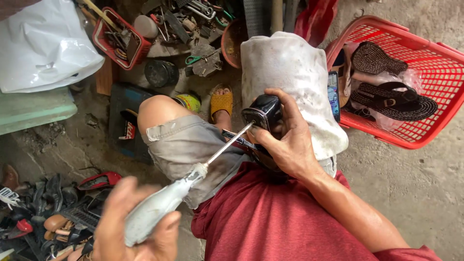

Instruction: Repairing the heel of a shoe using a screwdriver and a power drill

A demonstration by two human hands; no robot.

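Note:
My right hand (pixel 285 140) grips a black shoe (pixel 263 112) and holds it against a dirty white cloth (pixel 290 67) draped over my right knee. My left hand (pixel 137 227), low at the left and slightly blurred, is closed around the grey-white handle of an awl-like tool (pixel 159 205). Its thin metal shaft (pixel 229 142) runs up to the right, and the tip touches the shoe's near edge. A red-and-black strip (pixel 239 140) shows just under the shaft, below the shoe.
A red plastic basket (pixel 425 58) with dark woven sandals (pixel 394 99) stands at the right, a phone (pixel 333 94) beside it. Several worn shoes (pixel 48 217) are piled at bottom left. A red tool tray (pixel 104 41), scattered metal tools (pixel 193 19) and a white bag (pixel 43 43) lie beyond my knees.

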